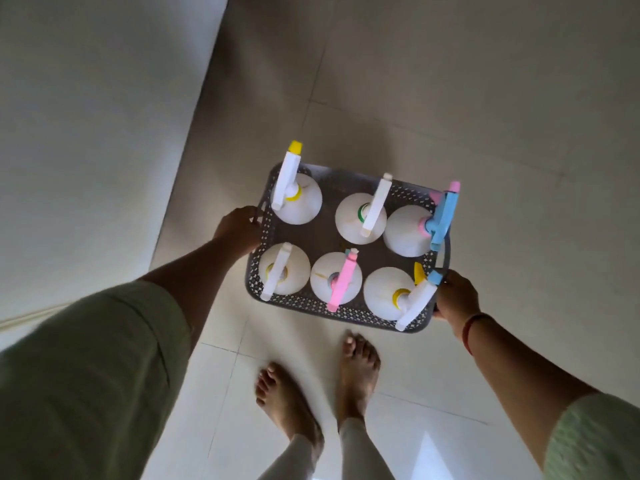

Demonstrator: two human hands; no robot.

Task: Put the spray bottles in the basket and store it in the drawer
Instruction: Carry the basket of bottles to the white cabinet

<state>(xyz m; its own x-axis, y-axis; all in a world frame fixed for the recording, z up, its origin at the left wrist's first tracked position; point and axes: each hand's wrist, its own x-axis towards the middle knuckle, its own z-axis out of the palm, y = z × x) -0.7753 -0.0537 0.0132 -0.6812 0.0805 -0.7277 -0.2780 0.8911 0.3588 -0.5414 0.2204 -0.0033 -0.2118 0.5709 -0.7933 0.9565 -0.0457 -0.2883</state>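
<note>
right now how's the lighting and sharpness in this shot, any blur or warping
Head view: dim, with the arms and left hand dark, while the white spray bottles in the basket look bright. A sunlit patch shows on the floor tiles at the bottom. Wide-angle stretch enlarges the near sleeves; the right hand and the edges look slightly soft.

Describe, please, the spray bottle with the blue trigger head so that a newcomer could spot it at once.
Find the grey perforated basket held over the tiled floor by the left hand and right hand. Six white spray bottles stand in it in two rows; look to the far row's right end. That spray bottle alone has a blue trigger head with a pink collar and nozzle tip.
</note>
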